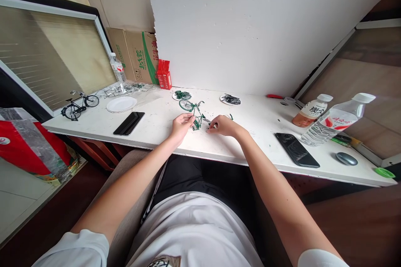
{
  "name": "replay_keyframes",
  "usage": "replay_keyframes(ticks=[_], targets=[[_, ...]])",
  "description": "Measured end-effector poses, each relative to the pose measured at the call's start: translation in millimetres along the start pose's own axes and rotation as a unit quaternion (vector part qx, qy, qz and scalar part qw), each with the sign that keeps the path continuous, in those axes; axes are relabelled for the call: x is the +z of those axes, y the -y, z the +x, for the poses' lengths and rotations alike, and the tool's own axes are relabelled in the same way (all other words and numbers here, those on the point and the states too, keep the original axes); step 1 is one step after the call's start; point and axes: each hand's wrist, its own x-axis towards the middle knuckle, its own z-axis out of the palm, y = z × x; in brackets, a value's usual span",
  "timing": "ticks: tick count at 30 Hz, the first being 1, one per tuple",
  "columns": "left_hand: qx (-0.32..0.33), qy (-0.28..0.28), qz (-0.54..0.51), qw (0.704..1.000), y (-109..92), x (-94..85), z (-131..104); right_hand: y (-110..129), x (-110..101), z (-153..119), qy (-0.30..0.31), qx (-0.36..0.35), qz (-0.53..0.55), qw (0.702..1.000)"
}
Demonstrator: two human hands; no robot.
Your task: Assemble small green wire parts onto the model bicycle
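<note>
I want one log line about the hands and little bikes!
left hand: fingertips at green model bicycle; right hand: close beside it; black model bicycle: upright, left end of white table

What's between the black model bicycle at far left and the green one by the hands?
In the head view, a white plate, a black phone nearer the person, then the left hand at the green model bicycle.

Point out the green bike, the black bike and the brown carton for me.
Green bike (198,117): head view, on its frame.
Black bike (81,108): head view, low on its frame.
Brown carton (134,56): head view, on its printed side.
</note>
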Motion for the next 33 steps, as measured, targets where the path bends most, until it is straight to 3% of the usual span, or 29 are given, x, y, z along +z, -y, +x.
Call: replay_keyframes(ticks=[5, 10, 21, 33], targets=[[0.0, 0.009, -0.009, 1.0, -0.7, 0.8, -0.3, 6.1, 0.6, -0.5, -0.083, -0.102, 0.073, 0.989], [-0.014, 0.037, -0.016, 0.999, -2.8, 0.6, -2.0, 18.5, 7.2, -1.4, -0.151, -0.155, 0.082, 0.973], [-0.02, 0.047, -0.023, 0.998, -3.4, 1.4, -2.7, 22.2, 20.4, 2.5, -0.168, -0.163, 0.004, 0.972], [-0.028, 0.023, -0.032, 0.999, -4.0, 4.4, -2.8, 33.6, 24.5, -0.7, -0.173, -0.161, -0.21, 0.949]])
